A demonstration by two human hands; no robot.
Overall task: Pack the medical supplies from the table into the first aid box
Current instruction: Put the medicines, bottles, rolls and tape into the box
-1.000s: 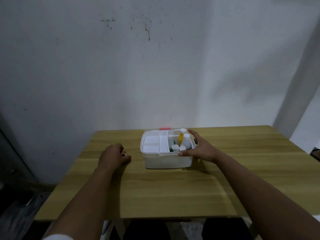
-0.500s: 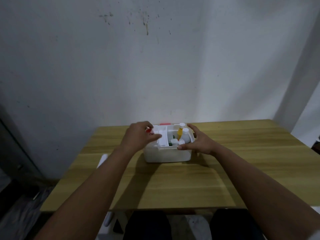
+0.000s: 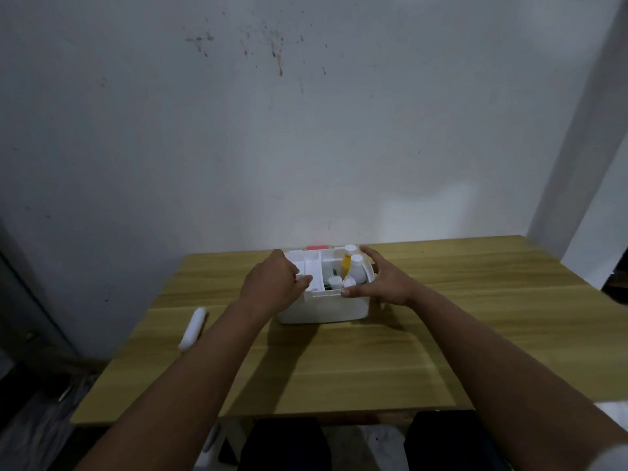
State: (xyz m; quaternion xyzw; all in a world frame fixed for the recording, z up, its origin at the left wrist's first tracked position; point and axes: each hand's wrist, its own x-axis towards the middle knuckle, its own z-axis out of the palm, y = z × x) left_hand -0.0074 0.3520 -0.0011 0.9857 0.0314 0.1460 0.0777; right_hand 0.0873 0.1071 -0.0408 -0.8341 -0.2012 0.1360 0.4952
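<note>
The white first aid box (image 3: 323,308) stands open at the far middle of the wooden table (image 3: 339,362). Inside on the right are a yellow bottle (image 3: 346,264), a white bottle (image 3: 356,269) and small white caps (image 3: 336,282). A white divided tray (image 3: 313,266) sits in its left half. My left hand (image 3: 272,283) hovers over that tray, fingers closed on a small white and red item that is mostly hidden. My right hand (image 3: 384,279) grips the box's right side, thumb on the front rim.
A white cylindrical roll (image 3: 193,329) lies on the table near its left edge. A grey wall rises just behind the box. The table's front edge is close to my dark trousers (image 3: 285,443).
My left hand lifted a small item from the table at the left and carried it over the box's left tray. The white roll came into view. My right hand stayed on the box.
</note>
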